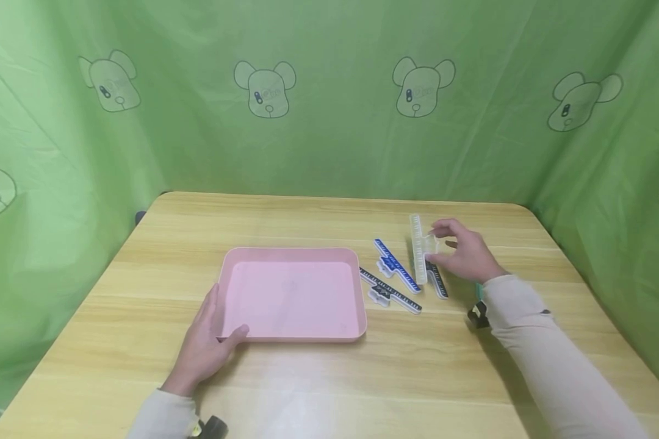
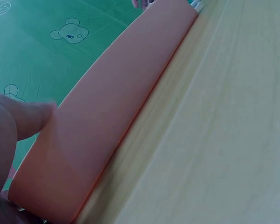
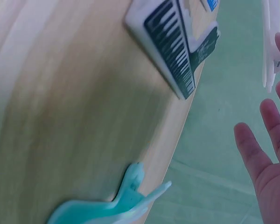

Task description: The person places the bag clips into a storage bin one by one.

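Note:
In the head view, my right hand pinches the handle of a clear ruler clip, held up over the right part of the table. Under it lies a black ruler clip, partly covered by the held clip. My left hand grips the near left corner of a pink tray, its thumb over the front rim and its fingers along the left side. The tray bears nothing inside. From the left wrist, the tray's outer wall shows flat along the wood.
Right of the tray lie a blue ruler clip and a second black ruler clip, whose end meets the tray's edge. A teal clip sits beneath the right wrist. Green curtains hang behind the wooden table.

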Demonstrator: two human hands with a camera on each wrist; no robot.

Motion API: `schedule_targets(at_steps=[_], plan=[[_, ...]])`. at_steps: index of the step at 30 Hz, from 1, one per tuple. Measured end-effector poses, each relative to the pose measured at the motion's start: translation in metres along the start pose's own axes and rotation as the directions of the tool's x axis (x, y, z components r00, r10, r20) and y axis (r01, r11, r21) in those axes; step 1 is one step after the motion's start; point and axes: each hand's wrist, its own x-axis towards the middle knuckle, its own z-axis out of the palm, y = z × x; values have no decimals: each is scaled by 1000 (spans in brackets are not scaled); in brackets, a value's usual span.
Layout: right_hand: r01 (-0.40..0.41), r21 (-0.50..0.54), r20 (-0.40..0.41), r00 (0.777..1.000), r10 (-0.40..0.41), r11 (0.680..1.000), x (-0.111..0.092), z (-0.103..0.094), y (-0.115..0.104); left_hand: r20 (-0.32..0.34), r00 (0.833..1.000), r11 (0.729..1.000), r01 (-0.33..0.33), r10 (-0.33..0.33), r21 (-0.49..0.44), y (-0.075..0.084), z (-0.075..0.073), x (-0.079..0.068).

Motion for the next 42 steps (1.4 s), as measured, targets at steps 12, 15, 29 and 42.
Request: schedule_targets(at_steps=[12,15,29,42], plan=[[20,-24,-7,1000,-20,1000,1,6,-7,-16,999,999,-43,43,14,-2,0,1],[25,-30,-16,1000,-26,999,1,7,-8,-11,1000,999,-28,28,35,1,-1,0],[79,-55,-2,997,-79,995,2,12,-15,17,991,990,131,-130,-49,6,-6,-2],[68,-74,28,997,-66,995,3,15,-26,16,992,991,127,-127,-33,3,-4,0]])
